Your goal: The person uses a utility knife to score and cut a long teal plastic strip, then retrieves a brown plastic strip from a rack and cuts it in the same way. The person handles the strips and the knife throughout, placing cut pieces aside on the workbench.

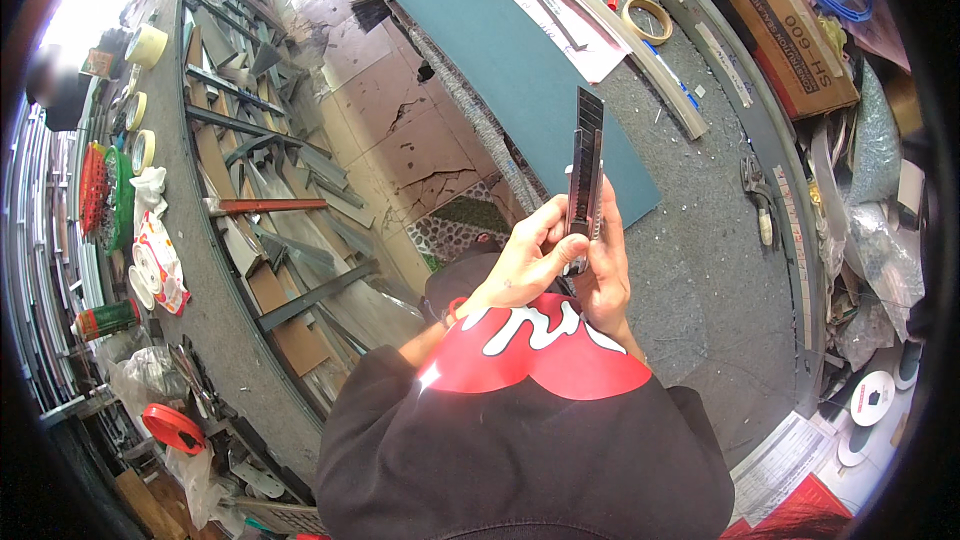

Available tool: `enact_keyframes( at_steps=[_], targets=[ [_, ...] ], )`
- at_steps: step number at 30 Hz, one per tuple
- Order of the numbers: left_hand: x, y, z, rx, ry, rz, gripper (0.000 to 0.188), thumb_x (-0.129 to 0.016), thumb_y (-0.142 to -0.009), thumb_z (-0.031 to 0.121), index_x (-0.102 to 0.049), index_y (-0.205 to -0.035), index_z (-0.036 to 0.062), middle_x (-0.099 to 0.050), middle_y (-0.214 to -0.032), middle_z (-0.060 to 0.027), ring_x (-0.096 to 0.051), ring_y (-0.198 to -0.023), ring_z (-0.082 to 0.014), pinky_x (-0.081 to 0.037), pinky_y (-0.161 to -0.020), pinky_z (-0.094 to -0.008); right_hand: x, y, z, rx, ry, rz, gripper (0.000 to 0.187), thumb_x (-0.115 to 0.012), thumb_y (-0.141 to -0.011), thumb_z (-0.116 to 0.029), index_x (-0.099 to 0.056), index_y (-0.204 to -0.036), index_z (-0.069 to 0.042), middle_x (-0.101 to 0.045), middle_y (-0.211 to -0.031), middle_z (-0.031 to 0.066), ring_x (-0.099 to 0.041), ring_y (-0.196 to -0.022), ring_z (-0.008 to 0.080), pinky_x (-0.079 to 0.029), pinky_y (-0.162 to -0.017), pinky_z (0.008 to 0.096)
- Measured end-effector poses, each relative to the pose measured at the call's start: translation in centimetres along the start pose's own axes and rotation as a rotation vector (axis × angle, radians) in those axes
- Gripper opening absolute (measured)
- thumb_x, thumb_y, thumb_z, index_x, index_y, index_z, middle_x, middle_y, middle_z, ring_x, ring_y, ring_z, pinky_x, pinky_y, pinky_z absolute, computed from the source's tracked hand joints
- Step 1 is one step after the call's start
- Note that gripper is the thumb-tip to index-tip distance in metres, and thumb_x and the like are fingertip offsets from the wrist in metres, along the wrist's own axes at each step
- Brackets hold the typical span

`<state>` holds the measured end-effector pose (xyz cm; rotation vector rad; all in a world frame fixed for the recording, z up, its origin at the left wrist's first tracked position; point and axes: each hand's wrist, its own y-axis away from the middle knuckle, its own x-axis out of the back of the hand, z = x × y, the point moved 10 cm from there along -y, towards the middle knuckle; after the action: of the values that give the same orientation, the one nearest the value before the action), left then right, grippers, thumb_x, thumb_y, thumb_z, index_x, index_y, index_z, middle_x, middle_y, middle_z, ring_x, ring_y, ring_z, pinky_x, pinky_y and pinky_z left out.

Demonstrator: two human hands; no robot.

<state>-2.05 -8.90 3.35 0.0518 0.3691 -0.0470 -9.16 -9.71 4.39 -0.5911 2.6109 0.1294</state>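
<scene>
A snap-off utility knife (586, 175) is held upright in front of my chest, its dark segmented blade (589, 112) pointing away from me. My left hand (522, 262) grips the knife from the left, with the thumb and fingers pressed against its handle. From the right, my right hand (607, 275) wraps round the lower part of the handle. Under the blade lies a long blue-green strip (480, 35) on the grey workbench. Part of the handle is hidden behind my fingers.
Pale profile strips (650, 70), white paper (570, 35), a tape roll (647, 21) and pruner-like cutters (759, 200) lie on the grey bench. A cardboard box (785, 30) stands far right. To the left, a rack of offcuts (300, 210) adjoins a ledge bearing more tape rolls (147, 45).
</scene>
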Motion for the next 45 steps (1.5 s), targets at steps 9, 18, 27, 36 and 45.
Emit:
enact_keyframes(
  at_steps=[9, 18, 27, 36, 45],
  targets=[
    [1.2, 0.5, 0.2, -0.174, -0.001, 0.263, 0.037, -0.048, -0.095, 0.038, -0.055, -0.101, 0.002, -0.048, -0.077, 0.0031, -0.041, -0.069, -0.0043, -0.036, -0.061, -0.0196, -0.5, 0.6, 1.6, 0.121, 0.212, 0.006, 0.053, -0.034, -0.099, -0.037, -0.03, -0.134, 0.003, -0.043, -0.127, 0.012, -0.045, -0.114, 0.017, -0.035, -0.097, 0.0302],
    [1.4, -0.4, -1.0, -0.078, 0.156, 0.167, 0.029, -0.052, -0.095, 0.031, -0.058, -0.096, 0.003, -0.05, -0.077, 0.0057, -0.041, -0.07, -0.0023, -0.034, -0.06, -0.0175, 0.4, 0.7, 2.6, 0.054, 0.194, 0.079, 0.047, -0.035, -0.1, -0.033, -0.032, -0.132, 0.0, -0.048, -0.117, 0.0101, -0.05, -0.105, 0.0163, -0.039, -0.091, 0.0298],
    [0.8, -0.4, -3.9, -0.024, 0.205, 0.092, 0.028, -0.054, -0.094, 0.021, -0.052, -0.115, 0.0018, -0.056, -0.094, 0.0017, -0.047, -0.083, -0.0031, -0.038, -0.072, -0.0175, 2.2, 0.5, 3.8, -0.041, 0.024, 0.162, 0.041, -0.037, -0.1, -0.029, -0.036, -0.129, -0.001, -0.053, -0.109, 0.009, -0.053, -0.101, 0.0169, -0.042, -0.089, 0.0301],
    [1.3, -0.3, -3.2, -0.016, 0.197, 0.227, 0.031, -0.049, -0.096, 0.035, -0.055, -0.097, 0.004, -0.052, -0.079, 0.0048, -0.043, -0.069, -0.0024, -0.035, -0.06, -0.0187, 1.2, 0.5, 2.5, 0.018, 0.277, 0.157, 0.042, -0.035, -0.1, -0.032, -0.037, -0.129, -0.001, -0.05, -0.115, 0.0081, -0.049, -0.107, 0.014, -0.038, -0.091, 0.0283],
    [1.6, 0.0, -4.2, 0.228, 0.33, 0.195, 0.04, -0.051, -0.092, 0.047, -0.057, -0.087, 0.0085, -0.051, -0.073, 0.0071, -0.042, -0.061, -0.0018, -0.031, -0.049, -0.0194, 0.6, 0.9, 2.8, 0.062, 0.28, 0.153, 0.042, -0.034, -0.1, -0.03, -0.033, -0.131, -0.001, -0.049, -0.111, 0.0079, -0.049, -0.094, 0.0121, -0.041, -0.082, 0.0253]
  ],
)
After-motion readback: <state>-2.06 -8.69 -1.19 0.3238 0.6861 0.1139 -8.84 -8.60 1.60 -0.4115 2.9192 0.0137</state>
